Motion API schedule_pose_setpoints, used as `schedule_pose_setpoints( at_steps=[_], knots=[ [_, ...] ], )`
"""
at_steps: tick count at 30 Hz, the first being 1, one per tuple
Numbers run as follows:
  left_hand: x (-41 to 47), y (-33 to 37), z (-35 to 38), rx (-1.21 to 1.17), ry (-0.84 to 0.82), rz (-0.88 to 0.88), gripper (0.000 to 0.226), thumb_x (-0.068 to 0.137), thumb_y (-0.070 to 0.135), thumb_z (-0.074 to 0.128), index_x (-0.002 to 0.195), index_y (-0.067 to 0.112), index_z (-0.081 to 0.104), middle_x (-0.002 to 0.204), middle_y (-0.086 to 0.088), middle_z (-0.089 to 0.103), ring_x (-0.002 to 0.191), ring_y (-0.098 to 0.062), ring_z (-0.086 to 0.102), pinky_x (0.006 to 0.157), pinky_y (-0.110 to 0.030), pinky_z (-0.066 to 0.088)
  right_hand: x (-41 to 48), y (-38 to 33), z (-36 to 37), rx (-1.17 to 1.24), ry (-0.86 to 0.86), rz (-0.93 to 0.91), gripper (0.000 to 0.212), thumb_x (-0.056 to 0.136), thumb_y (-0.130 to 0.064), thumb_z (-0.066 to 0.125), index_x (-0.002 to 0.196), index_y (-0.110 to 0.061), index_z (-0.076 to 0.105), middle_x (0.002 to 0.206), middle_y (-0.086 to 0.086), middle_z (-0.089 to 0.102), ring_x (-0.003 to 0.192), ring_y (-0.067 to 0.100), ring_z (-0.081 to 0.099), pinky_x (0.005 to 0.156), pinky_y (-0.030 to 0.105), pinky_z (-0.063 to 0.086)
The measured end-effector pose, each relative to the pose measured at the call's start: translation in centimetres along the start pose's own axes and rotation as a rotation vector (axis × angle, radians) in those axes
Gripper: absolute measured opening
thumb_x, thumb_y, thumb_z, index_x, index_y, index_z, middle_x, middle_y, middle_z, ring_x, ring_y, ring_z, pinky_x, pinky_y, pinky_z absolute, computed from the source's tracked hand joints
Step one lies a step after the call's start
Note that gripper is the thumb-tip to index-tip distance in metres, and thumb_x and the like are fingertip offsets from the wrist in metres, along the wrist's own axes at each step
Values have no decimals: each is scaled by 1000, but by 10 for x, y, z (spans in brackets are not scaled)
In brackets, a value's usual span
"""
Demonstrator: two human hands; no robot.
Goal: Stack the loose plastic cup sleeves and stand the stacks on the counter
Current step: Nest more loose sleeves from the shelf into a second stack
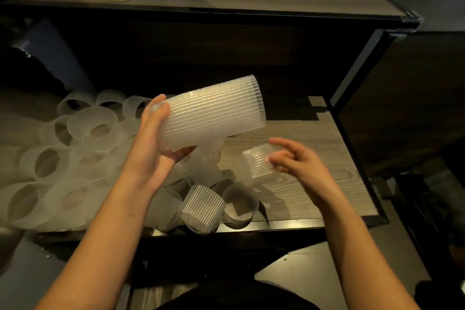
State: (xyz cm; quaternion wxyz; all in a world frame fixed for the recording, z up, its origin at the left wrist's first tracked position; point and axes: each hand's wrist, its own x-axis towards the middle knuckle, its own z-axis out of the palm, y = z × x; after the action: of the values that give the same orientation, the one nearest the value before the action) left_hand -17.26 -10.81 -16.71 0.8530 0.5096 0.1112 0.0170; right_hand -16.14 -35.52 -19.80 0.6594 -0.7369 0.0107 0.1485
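Now fingers of my left hand clamp a tilted stack of ribbed translucent plastic sleeves; my right hand pinches one blurred loose sleeve above the wood-grain desk.

Left hand grips a tilted sleeve stack; right hand pinches one loose sleeve above the counter.

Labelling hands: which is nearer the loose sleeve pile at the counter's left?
Left. The left hand, gripping the stack, is beside the pile; the right hand, holding one sleeve, is further right.
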Motion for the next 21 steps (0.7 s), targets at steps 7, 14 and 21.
schedule_pose_setpoints(
  at_steps=[7, 14, 21],
  knots=[
    [-2, 2, -7, -5, 4, 1, 38, 73, 37, 56, 111, 36, 49, 119, -1, 46, 107, -23, 51, 64, -32, 55, -14, -41, -4, 350, 365, -336, 30, 89, -10, 56, 116, -23, 53, 77, -11, 71, 87, 4, 66, 84, 22, 53],
    [-2, 1, -6, 41, -16, 3, 46, 73, 38, 55, 118, 34, 45, 122, -2, 45, 109, -24, 50, 64, -31, 55, -16, -59, 15, 289, 299, -492, 31, 82, -17, 57, 112, -23, 55, 79, -8, 71, 83, 6, 66, 85, 22, 52],
    [-2, 1, -8, 34, -10, 3, 46, 72, 37, 55, 117, 35, 45, 118, -1, 46, 105, -22, 51, 64, -32, 55, -13, -49, 33, 173, 234, -503, 33, 88, -3, 53, 115, -22, 54, 84, -11, 71, 87, 5, 66, 81, 18, 51]
  ],
)
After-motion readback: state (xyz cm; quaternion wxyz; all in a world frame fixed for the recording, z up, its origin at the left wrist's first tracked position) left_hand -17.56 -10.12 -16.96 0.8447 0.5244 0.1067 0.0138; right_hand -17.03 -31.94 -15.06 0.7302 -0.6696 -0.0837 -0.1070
